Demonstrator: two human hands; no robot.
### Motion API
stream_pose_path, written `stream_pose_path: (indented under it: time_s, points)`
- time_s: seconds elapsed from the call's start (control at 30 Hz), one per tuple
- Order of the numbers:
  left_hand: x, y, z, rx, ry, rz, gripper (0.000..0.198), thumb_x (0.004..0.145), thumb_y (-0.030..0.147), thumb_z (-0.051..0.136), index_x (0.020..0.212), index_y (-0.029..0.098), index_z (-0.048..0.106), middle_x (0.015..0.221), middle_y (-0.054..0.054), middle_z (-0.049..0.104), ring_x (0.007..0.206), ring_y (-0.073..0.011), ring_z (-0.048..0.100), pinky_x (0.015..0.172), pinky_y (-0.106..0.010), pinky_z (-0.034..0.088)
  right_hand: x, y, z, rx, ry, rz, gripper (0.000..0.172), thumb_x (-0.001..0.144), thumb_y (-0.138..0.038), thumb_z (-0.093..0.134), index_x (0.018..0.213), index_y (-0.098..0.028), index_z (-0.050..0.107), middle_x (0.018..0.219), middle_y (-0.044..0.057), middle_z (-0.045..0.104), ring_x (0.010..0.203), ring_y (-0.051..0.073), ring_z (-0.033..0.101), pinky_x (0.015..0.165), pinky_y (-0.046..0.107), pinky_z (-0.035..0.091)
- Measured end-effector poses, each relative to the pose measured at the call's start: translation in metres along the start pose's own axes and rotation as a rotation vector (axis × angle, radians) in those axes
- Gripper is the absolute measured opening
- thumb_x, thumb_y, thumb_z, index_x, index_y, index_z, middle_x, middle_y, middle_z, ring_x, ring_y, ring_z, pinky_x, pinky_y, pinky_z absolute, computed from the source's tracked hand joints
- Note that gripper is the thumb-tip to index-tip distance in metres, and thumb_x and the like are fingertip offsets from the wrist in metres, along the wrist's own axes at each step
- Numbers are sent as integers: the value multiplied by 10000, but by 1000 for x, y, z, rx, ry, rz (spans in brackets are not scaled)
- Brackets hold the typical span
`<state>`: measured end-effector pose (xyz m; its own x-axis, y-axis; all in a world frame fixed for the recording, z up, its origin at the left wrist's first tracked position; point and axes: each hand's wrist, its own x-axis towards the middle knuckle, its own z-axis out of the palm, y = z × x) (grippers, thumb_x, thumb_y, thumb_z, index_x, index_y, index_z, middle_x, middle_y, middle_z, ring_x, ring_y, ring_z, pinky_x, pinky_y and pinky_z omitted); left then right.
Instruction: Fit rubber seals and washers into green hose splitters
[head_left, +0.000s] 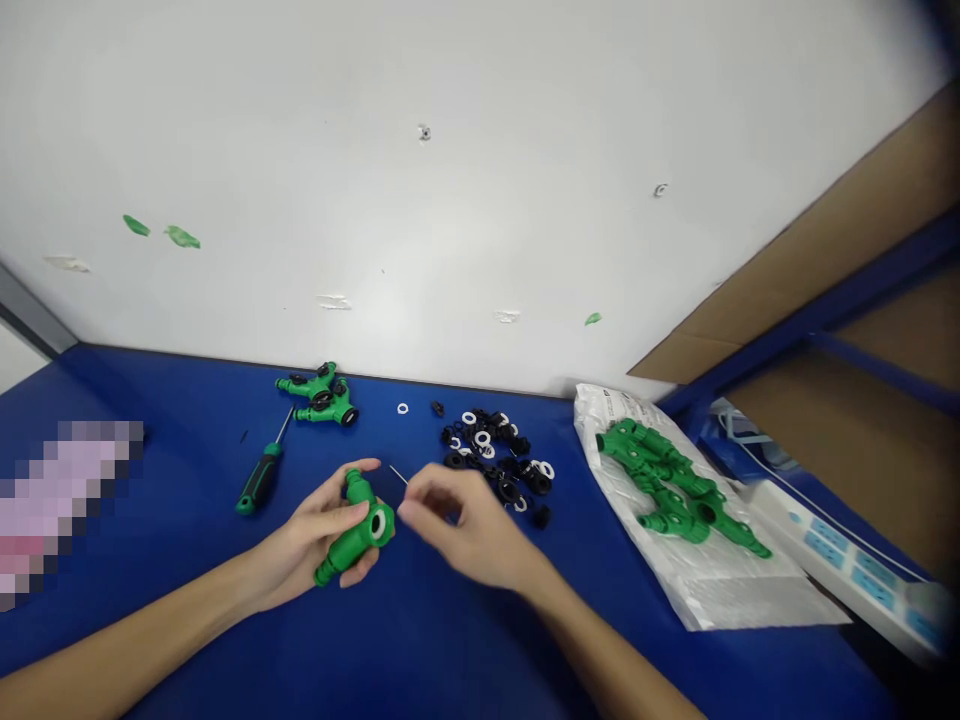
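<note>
My left hand [319, 535] is wrapped round a green plastic hose splitter [358, 532], whose open end with a white ring inside faces right. Right beside that end my right hand [465, 525] has its fingertips pinched together; what they pinch is too small to make out. A thin metal pin [398, 474] lies on the blue table [420, 640] just beyond the hands. Behind my right hand sits a heap of black and white rings [499, 455].
A green-handled screwdriver [261, 475] lies at the left, with two assembled green splitters [322, 395] behind it. One loose white ring [403, 408] lies near the wall. At the right, a white plastic bag [697, 560] carries several green splitters [679, 490]; a power strip [840, 550] lies beyond.
</note>
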<state>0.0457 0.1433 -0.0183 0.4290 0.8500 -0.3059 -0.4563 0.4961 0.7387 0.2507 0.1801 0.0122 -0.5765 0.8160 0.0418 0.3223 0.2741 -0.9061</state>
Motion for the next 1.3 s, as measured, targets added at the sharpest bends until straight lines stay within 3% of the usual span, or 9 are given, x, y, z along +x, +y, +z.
stream_pose_path:
  time_s: [0.07,0.13,0.3,0.53,0.7,0.8,0.93,1.1,1.3]
  points:
    - [-1,4,1,-28,7,-25,570,867,257,611,1344,240,300,824,-57,660,479,-120,552,423,-220,353,1,6,-26,-398,135,-53,63,893,-193,561,880,-179,621,816,28,620,681,144,584,650,276,475]
    - [-2,6,1,-36,6,-39,539,878,240,580,1340,235,303,809,-62,658,481,-111,525,427,-217,325,2,16,-45,-659,98,-29,193,864,-113,569,1020,-187,654,1031,75,617,844,189,619,787,338,497]
    - [-3,8,1,-37,0,-30,489,886,214,545,1318,240,318,765,-40,638,481,-111,499,432,-222,300,8,37,-51,-839,-2,-24,200,891,-136,590,1066,-190,671,1094,99,571,912,224,630,834,381,523]
    - [-2,9,1,-61,-9,-21,443,890,204,525,1291,233,339,768,-49,640,478,-111,494,434,-227,280,8,35,-52,-755,108,-49,114,902,-200,611,1011,-176,634,975,83,639,814,210,643,771,377,548]
    - [-1,10,0,-89,-8,-22,421,891,204,529,1277,230,362,771,-55,644,481,-114,501,436,-229,269,3,19,-45,-299,171,-137,317,916,-287,594,1229,-235,586,983,52,645,778,157,640,698,298,561]
    - [-1,8,-1,-99,-3,-23,419,888,213,542,1270,235,372,781,-60,652,483,-115,505,439,-230,272,3,15,-34,-81,211,-176,182,882,-291,638,1046,-236,695,997,59,626,790,153,618,670,283,539]
    - [0,6,1,-123,2,-50,414,872,223,568,1249,242,398,764,-49,650,476,-118,511,434,-229,262,0,10,-9,306,266,-266,98,799,-252,736,860,-216,668,999,64,650,867,176,652,754,314,553]
    - [0,2,4,-155,7,-77,385,835,248,626,1184,255,466,653,6,600,460,-127,527,434,-224,256,-5,2,20,137,188,-398,78,786,-146,739,814,-204,696,996,81,700,864,183,665,805,351,545]
    - [0,2,8,-150,27,-101,380,830,271,647,1155,273,449,626,24,585,468,-119,530,444,-216,247,-5,3,20,-47,176,-486,80,817,-156,716,754,-199,691,1037,86,700,800,165,640,748,342,549]
